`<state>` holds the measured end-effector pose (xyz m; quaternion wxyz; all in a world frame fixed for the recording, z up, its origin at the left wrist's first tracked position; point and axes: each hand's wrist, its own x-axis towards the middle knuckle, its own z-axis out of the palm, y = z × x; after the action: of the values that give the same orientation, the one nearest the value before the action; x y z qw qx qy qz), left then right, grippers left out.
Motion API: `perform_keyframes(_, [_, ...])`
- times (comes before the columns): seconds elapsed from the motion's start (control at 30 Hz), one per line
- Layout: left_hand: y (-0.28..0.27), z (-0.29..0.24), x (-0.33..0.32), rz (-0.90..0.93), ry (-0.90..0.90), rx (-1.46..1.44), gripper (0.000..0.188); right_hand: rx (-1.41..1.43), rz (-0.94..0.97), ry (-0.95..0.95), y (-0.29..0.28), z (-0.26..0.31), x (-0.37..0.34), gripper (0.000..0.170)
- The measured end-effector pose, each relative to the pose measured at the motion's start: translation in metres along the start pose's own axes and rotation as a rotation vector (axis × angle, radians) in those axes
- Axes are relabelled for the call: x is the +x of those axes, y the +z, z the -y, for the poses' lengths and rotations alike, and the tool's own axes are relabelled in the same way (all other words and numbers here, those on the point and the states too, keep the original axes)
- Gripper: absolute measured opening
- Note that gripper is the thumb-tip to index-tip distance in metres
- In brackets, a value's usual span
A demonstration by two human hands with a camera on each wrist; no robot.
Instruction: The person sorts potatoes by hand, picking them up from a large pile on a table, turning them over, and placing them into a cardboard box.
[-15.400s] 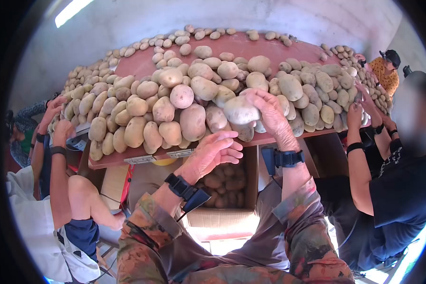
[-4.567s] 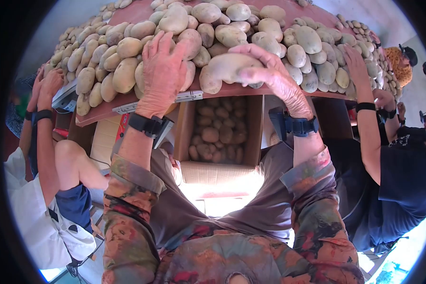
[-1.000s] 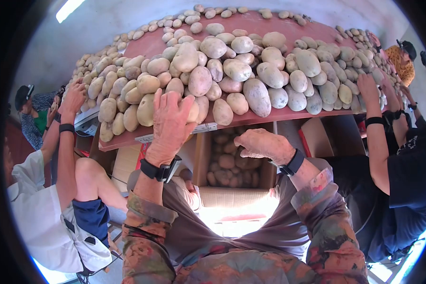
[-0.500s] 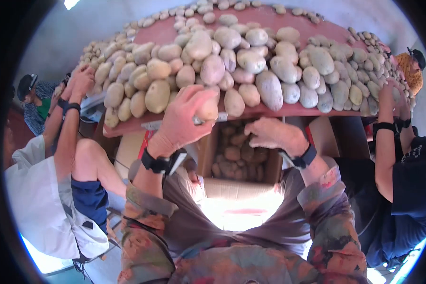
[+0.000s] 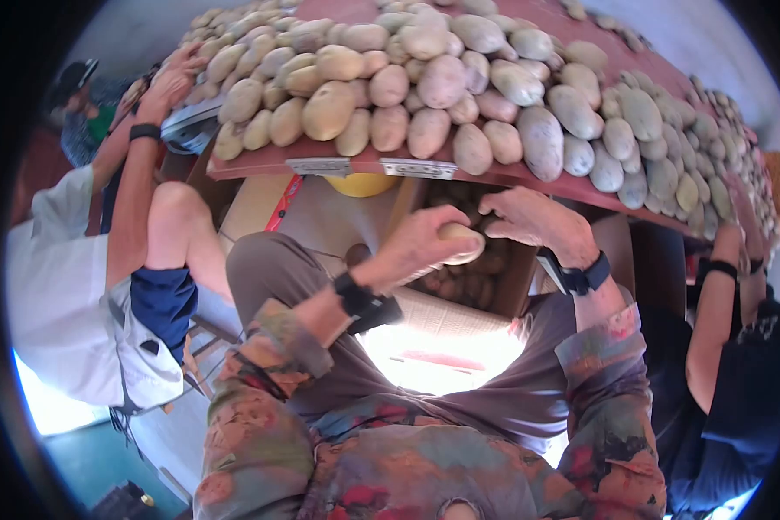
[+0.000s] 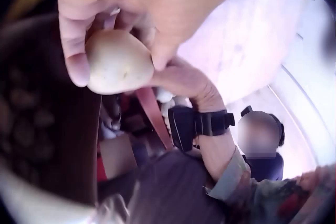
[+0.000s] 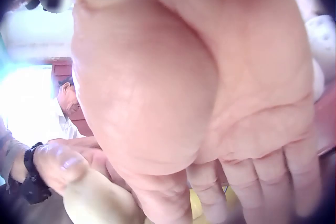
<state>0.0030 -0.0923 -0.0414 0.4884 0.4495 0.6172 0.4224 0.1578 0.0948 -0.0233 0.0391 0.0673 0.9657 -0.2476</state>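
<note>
A pale potato (image 5: 464, 244) is gripped between the thumb and fingers of my left hand (image 5: 412, 245), above the open cardboard box (image 5: 438, 319). In the left wrist view the fingertips curl around the sides of this potato (image 6: 119, 65). My right hand (image 5: 539, 222) hovers just to the right of it, fingers extended and loosely bent. The right wrist view shows the palm (image 7: 142, 92) bare, with the held potato (image 7: 100, 200) below it. Potatoes (image 5: 472, 290) lie inside the box, partly hidden by both hands. A large heap of potatoes (image 5: 440, 82) covers the table's front.
The red table's edge (image 5: 260, 163) carries metal drawer slides (image 5: 418, 169). Below it shows a yellow rounded object (image 5: 361, 185). A person in white (image 5: 87, 286) sits at the left, one in black (image 5: 750, 390) at the right, both with arms at the table.
Earlier, the right hand held larger potatoes at the heap; it now holds none. The left hand has taken a potato off the heap's front and brought it down and right over the box.
</note>
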Motion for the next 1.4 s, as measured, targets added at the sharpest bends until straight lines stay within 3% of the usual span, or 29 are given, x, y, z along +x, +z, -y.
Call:
perform_keyframes(0.03, [0.014, 0.017, 0.002, -0.071, -0.013, -0.178, 0.051, -0.009, 0.068, 0.067, -0.005, 0.008, 0.0, 0.035])
perform_keyframes(0.13, [0.032, 0.023, -0.007, 0.005, -0.144, -0.199, 0.065, -0.052, 0.057, 0.085, -0.004, 0.007, -0.002, 0.034])
perform_keyframes(0.2, [0.034, 0.027, -0.014, -0.014, 0.023, 0.211, 0.07, -0.065, 0.034, 0.071, -0.004, 0.007, -0.005, 0.034])
perform_keyframes(0.23, [0.026, 0.023, -0.015, -0.033, 0.021, 0.207, 0.07, -0.067, -0.002, 0.079, -0.004, 0.011, -0.004, 0.034])
perform_keyframes(0.3, [-0.003, 0.004, -0.012, 0.065, 0.232, 0.331, 0.06, -0.077, 0.05, 0.122, -0.007, 0.016, -0.003, 0.034])
perform_keyframes(0.37, [-0.042, -0.057, -0.04, 0.101, 0.132, 0.267, 0.041, -0.15, 0.071, 0.159, -0.006, 0.015, -0.003, 0.034])
perform_keyframes(0.43, [-0.071, -0.071, -0.059, -0.088, 0.237, 0.239, 0.035, -0.136, 0.081, 0.15, -0.006, 0.017, -0.001, 0.034])
perform_keyframes(0.5, [-0.103, -0.063, -0.071, -0.312, 0.3, 0.385, 0.034, -0.121, 0.086, 0.208, -0.006, 0.02, 0.0, 0.035])
perform_keyframes(0.53, [-0.115, -0.06, -0.08, -0.317, 0.298, 0.381, 0.034, -0.123, 0.091, 0.205, -0.008, 0.022, 0.001, 0.035])
perform_keyframes(0.6, [-0.141, -0.053, -0.096, -0.464, 0.162, 0.274, 0.032, -0.111, 0.079, 0.199, -0.011, 0.026, 0.003, 0.036])
perform_keyframes(0.73, [-0.174, 0.05, -0.087, -0.469, -0.001, 0.047, 0.033, -0.129, 0.174, 0.24, -0.011, 0.027, 0.01, 0.036])
perform_keyframes(0.83, [-0.174, 0.124, -0.066, -0.318, -0.213, -0.011, 0.038, -0.143, 0.19, 0.2, -0.009, 0.03, 0.012, 0.036])
perform_keyframes(0.87, [-0.172, 0.142, -0.06, -0.261, -0.125, -0.071, 0.035, -0.144, 0.194, 0.206, -0.01, 0.036, 0.014, 0.035])
perform_keyframes(1.0, [-0.152, 0.215, -0.006, -0.134, -0.091, -0.239, 0.035, -0.112, 0.244, 0.269, -0.007, 0.038, 0.018, 0.036])
perform_keyframes(1.07, [-0.146, 0.259, 0.024, 0.078, 0.078, -0.356, 0.047, -0.082, 0.249, 0.336, -0.005, 0.034, 0.02, 0.037])
perform_keyframes(1.1, [-0.143, 0.259, 0.035, 0.071, 0.074, -0.367, 0.047, -0.083, 0.262, 0.333, -0.004, 0.032, 0.021, 0.037])
perform_keyframes(1.17, [-0.129, 0.253, 0.058, 0.243, -0.021, -0.31, 0.059, -0.07, 0.276, 0.369, -0.001, 0.026, 0.022, 0.038])
perform_keyframes(1.27, [-0.114, 0.235, 0.068, 0.385, -0.071, -0.162, 0.048, -0.032, 0.297, 0.387, 0.006, 0.015, 0.024, 0.039])
perform_keyframes(1.4, [-0.115, 0.261, 0.081, 0.497, -0.096, -0.232, 0.059, -0.027, 0.349, 0.446, 0.009, 0.02, 0.037, 0.039])
